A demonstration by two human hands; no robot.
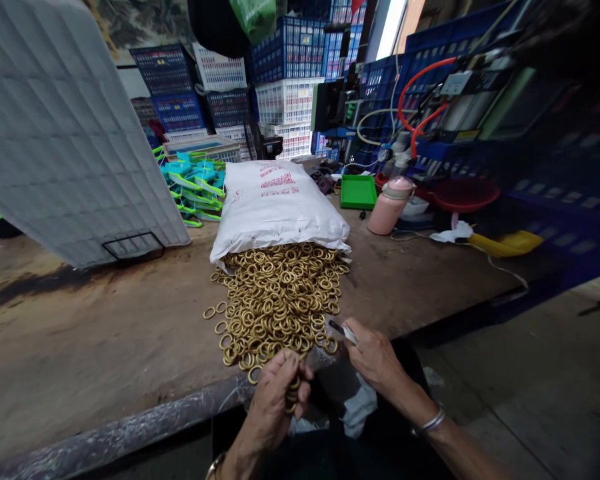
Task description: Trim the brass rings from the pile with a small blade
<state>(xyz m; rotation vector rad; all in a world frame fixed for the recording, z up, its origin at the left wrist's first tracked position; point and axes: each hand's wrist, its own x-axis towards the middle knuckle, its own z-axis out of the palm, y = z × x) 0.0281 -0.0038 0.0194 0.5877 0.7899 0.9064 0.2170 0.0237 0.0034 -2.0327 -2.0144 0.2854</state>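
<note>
- Grip of the left hand is closed, fingers curled in and thumb pressed over, around a few gold-coloured rings; how many, I cannot tell.
- Those held rings sit one against another, their row running roughly towards and away from the white sack.
- Right hand has its grip together on a slim dark-tipped tool; the fingers hide most of it, so its kind is unclear.
- Its long axis slants, with the dark tip aimed away from the body, leftwards, at the right edge of the ring pile.
- That pile spills from the sack's near end across the counter, with the left hand at its near edge and the right hand just beside its near right corner.
- Of the two, the left hand looks nearer to the loose rings, though both are on the sack's near side.
- Beyond the sack's right side stand a green tray and a pink bottle, well apart from both hands.
</note>
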